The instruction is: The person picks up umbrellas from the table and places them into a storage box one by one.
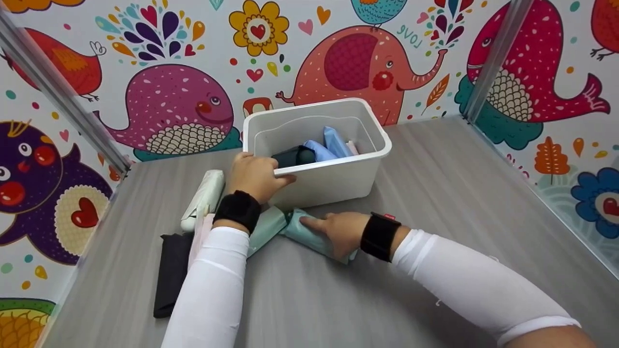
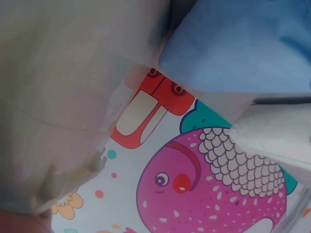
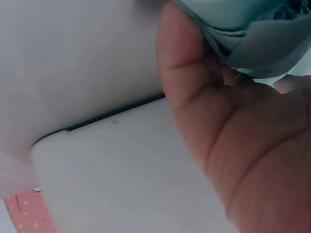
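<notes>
At its front-left corner, my left hand (image 1: 256,178) grips the rim of a white plastic bin (image 1: 333,181). My right hand (image 1: 346,232) holds a teal folded umbrella (image 1: 309,234) low in front of the bin; the right wrist view shows its fabric end (image 3: 272,46) against the fingers. A pale green folded umbrella (image 1: 267,226) lies beside it, partly behind my left wrist. Inside the bin are a dark rolled item (image 1: 292,157) and light blue fabric-like items (image 1: 333,145). Left fingertips are hidden behind the rim.
Left of my left forearm lie a white folded umbrella (image 1: 205,195), a pink item (image 1: 200,234) mostly covered by the sleeve, and a black folded umbrella (image 1: 171,270). Printed panels (image 1: 193,116) with metal corner posts (image 1: 72,96) border the grey wood-grain table (image 1: 425,193).
</notes>
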A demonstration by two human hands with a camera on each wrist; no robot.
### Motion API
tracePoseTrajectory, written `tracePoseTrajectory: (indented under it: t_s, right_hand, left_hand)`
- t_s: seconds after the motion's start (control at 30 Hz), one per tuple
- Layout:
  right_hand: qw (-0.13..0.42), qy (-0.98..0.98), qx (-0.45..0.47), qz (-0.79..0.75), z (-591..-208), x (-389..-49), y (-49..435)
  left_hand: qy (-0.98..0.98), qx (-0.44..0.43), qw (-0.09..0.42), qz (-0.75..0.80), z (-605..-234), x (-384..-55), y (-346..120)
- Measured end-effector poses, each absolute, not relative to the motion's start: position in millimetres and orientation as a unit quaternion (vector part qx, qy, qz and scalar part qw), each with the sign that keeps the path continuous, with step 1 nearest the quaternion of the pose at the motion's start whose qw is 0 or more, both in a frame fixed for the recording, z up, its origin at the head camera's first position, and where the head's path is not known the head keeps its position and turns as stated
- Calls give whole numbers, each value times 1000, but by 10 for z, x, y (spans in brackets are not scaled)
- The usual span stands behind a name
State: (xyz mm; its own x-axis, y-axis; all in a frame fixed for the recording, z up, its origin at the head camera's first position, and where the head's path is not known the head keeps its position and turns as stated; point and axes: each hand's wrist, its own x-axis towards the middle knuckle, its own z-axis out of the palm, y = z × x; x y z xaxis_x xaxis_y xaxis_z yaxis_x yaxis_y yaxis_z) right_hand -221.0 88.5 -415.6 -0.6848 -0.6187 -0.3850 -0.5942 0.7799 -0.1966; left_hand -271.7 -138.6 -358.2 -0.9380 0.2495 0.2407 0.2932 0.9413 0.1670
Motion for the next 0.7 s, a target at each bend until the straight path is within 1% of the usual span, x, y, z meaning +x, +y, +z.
tracePoseTrajectory:
  t_s: [0.17,0.7]
  right_hand:
    - [212,923,-320,-28,-4180,-2216,1018]
    - [137,929,-333,-86,-4314,-2316,1469]
  left_hand:
    - [-979,-139,110,-98,-3585,-2713,-1378]
    - [-980,-140,109,-90,-3584,-2722,-1393]
